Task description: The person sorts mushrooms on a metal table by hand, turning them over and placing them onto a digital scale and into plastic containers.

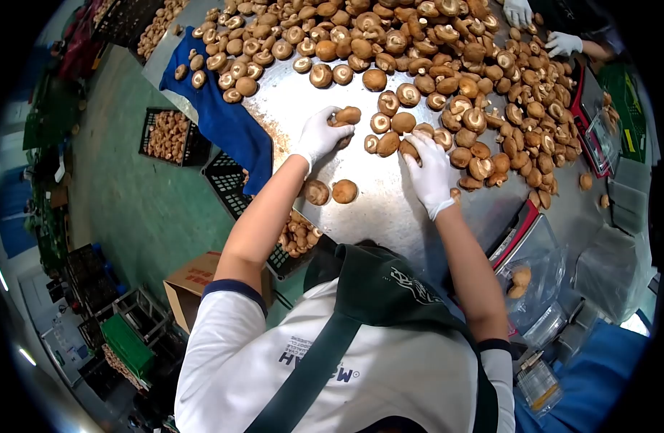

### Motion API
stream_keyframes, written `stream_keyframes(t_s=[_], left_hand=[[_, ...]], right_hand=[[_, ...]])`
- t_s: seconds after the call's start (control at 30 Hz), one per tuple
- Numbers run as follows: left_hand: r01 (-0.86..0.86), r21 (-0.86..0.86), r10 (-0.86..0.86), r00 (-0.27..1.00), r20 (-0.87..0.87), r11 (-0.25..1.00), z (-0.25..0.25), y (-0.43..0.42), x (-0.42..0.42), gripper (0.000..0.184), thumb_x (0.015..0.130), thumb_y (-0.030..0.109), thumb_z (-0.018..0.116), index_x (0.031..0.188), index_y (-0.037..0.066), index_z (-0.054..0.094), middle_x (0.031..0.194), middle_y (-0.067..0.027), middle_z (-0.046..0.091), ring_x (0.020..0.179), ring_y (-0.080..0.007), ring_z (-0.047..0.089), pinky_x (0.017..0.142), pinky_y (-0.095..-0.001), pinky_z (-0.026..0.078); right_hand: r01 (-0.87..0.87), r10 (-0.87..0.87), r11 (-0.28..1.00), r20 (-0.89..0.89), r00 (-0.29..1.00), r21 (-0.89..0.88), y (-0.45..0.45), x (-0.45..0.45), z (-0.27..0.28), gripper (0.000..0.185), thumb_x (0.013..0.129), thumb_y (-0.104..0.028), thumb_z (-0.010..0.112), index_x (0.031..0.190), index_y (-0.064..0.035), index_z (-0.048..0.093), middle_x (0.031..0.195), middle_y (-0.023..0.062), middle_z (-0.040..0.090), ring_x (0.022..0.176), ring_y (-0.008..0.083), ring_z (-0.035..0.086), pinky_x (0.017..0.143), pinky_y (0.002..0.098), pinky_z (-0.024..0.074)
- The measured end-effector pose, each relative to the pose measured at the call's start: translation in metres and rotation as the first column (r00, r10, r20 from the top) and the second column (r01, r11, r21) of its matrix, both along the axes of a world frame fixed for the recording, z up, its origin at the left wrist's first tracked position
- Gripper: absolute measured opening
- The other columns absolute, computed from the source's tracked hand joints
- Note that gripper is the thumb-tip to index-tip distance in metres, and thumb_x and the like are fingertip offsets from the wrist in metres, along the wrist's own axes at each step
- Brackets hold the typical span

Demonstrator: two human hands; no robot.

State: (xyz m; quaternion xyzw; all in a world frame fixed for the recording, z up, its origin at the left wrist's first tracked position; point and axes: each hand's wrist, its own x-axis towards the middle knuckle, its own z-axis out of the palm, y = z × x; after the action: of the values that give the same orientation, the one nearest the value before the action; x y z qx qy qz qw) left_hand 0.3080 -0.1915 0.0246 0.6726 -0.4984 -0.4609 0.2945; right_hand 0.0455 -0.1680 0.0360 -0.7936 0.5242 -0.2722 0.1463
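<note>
Seen by the head camera, the gloved left hand (319, 138) is curled around a mushroom (348, 115); its fingers hide whatever else lies in the palm. The right hand (431, 175) is partly open, fingertips bent over another mushroom (409, 149) on the metal table (379, 224); whether it grips or merely touches, I cannot tell. Beyond, the mushroom pile (418, 65) is cut off at the top, as is one co-worker's hand (518, 12) at upper right.
</note>
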Motion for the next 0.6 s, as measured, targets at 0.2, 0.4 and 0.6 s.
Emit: stream_keyframes(t_s=[0.2, 0.4, 0.6], left_hand=[[0.126, 0.397, 0.26, 0.573, -0.777, 0.909, 0.016, 0.043, -0.004, 0.043, 0.093, 0.031, 0.067, 0.121, 0.0, 0.058, 0.1, -0.0085, 0.065, 0.085, -0.0164, 0.065, 0.068, -0.0261, 0.054], [0.505, 0.552, 0.712, -0.201, -0.672, 0.663, 0.038, 0.091, -0.047, 0.053, 0.102, 0.037, 0.041, 0.136, -0.004, 0.041, 0.108, -0.0251, 0.059, 0.085, -0.0294, 0.065, 0.072, -0.0373, 0.061], [0.537, 0.569, 0.662, 0.024, -0.749, 0.623, 0.04, 0.12, -0.085, 0.056, 0.102, 0.048, 0.04, 0.124, -0.002, 0.048, 0.094, -0.0206, 0.056, 0.071, -0.0243, 0.055, 0.052, -0.0323, 0.052]], right_hand=[[-0.145, -0.558, 0.746, 0.728, 0.398, 0.65, 0.027, -0.02, 0.025, 0.038, 0.106, -0.023, 0.045, 0.135, -0.0002, 0.052, 0.104, 0.0106, 0.069, 0.078, 0.0149, 0.069, 0.062, 0.0238, 0.0556], [-0.384, -0.708, 0.573, 0.674, 0.214, 0.724, 0.068, -0.037, 0.047, 0.044, 0.107, -0.038, 0.037, 0.129, -0.0036, 0.055, 0.107, 0.0098, 0.066, 0.085, 0.0175, 0.068, 0.07, 0.0275, 0.0548], [-0.355, -0.606, 0.612, 0.707, 0.364, 0.707, 0.105, -0.043, 0.052, 0.038, 0.105, -0.032, 0.048, 0.13, -0.0055, 0.057, 0.108, 0.0021, 0.062, 0.096, 0.0071, 0.058, 0.081, 0.0234, 0.0477]])
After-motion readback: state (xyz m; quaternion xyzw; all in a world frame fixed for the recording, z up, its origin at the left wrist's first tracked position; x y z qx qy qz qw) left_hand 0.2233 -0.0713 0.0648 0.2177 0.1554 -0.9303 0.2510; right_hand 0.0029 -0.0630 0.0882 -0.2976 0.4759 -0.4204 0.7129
